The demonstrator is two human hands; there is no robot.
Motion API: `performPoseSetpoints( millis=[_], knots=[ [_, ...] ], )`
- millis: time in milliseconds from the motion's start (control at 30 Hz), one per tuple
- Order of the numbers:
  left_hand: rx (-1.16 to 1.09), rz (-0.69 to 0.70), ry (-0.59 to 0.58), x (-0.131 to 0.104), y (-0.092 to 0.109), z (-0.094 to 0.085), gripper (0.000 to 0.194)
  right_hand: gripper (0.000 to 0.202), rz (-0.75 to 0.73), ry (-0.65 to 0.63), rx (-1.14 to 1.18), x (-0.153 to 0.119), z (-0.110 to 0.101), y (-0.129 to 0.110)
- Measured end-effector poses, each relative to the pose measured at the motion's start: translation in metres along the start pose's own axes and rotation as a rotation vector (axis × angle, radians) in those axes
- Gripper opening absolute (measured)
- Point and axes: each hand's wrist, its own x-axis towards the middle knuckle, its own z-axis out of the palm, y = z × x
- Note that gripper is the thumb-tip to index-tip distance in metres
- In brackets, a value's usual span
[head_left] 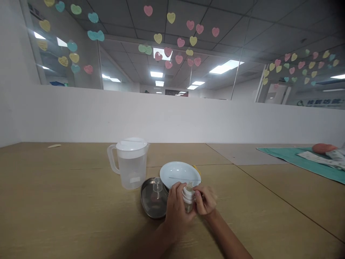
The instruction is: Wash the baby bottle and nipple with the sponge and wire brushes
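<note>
My left hand (176, 207) is wrapped around a small baby bottle (188, 198) with a white collar and a pale teat on top. The fingers of my right hand (206, 199) are closed at the bottle's collar, beside the teat; what exactly they pinch is partly hidden. Left of my hands lies a steel dish (147, 201), partly covered by my left hand. A clear dome-shaped cap (157, 184) stands in it. Just beyond the bottle is a pale blue bowl (179, 169), with a thin line-like object across it that I cannot make out.
A lidded translucent plastic jug (133, 169) stands behind the steel dish, its handle to the left. Part of something yellow (197, 169) shows behind the bowl. At far right a green cloth (285, 154) bears a reddish object (323, 148) and white fabric. A white wall (161, 117) bounds the table's back.
</note>
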Motion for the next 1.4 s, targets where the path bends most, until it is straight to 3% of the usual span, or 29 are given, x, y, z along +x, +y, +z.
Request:
performPoseSetpoints(
  millis=[100, 300, 433, 667, 900, 1000, 1167, 1400],
  knots=[
    [0.005, 0.002, -0.018, 0.000, -0.001, 0.000, 0.064, 0.014, 0.040, 0.003, -0.018, -0.004, 0.002, 0.003],
    [0.009, 0.015, -0.066, -0.001, -0.003, 0.001, 0.066, 0.016, 0.261, -0.077, -0.015, -0.007, 0.005, 0.007],
    [0.021, 0.023, -0.081, -0.001, -0.003, 0.000, 0.072, 0.018, 0.225, -0.090, 0.000, -0.006, 0.004, 0.006],
    [0.010, -0.057, -0.055, -0.002, 0.002, -0.001, 0.072, 0.016, 0.142, 0.019, -0.043, -0.006, 0.000, 0.006],
    [-0.026, 0.026, -0.106, 0.001, -0.004, -0.001, 0.074, 0.020, 0.327, -0.059, 0.009, -0.011, 0.007, 0.009],
    [-0.016, 0.025, -0.126, 0.000, -0.005, 0.000, 0.078, 0.020, 0.288, -0.088, 0.032, -0.011, 0.006, 0.009],
    [-0.002, -0.024, -0.106, -0.002, -0.003, 0.000, 0.079, 0.017, 0.236, -0.004, 0.021, -0.015, 0.005, 0.010],
    [-0.022, 0.012, -0.123, 0.001, -0.004, -0.001, 0.074, 0.021, 0.369, -0.074, -0.008, -0.011, 0.008, 0.007]
  ],
)
